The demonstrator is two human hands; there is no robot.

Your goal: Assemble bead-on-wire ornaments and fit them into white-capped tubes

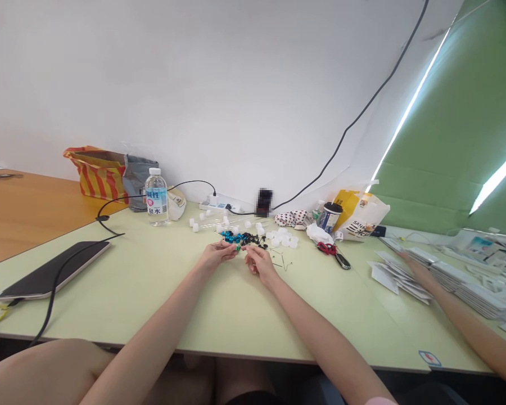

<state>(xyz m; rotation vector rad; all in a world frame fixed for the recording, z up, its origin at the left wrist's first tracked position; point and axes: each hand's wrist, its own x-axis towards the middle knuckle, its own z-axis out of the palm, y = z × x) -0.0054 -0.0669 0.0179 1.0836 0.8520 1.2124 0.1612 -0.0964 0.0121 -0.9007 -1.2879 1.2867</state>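
Left hand: the left hand [216,255] is above the middle of the pale green bench [126,292], and its fingers [230,245] pinch a small shiny green bead [238,247].
Right hand: the right hand [259,264] is just beside the bead; its fingers [248,251] are pressed together, but what they hold is too small to tell.
Near the hands: round blue metal beads [230,237] and small black pieces [251,239] lie in a loose heap, with white plastic caps [283,238] to the right and thin metal wires [281,260] before them.
Right side of bench: red-handled scissors [326,248] lie near the far edge; a co-worker's hand [417,270] touches a stack of white paper packets [400,278].
Far edge: a clear plastic water bottle [157,197] stands near the left corner.
Left side of bench: a flat black tablet [53,270] lies near the front edge.
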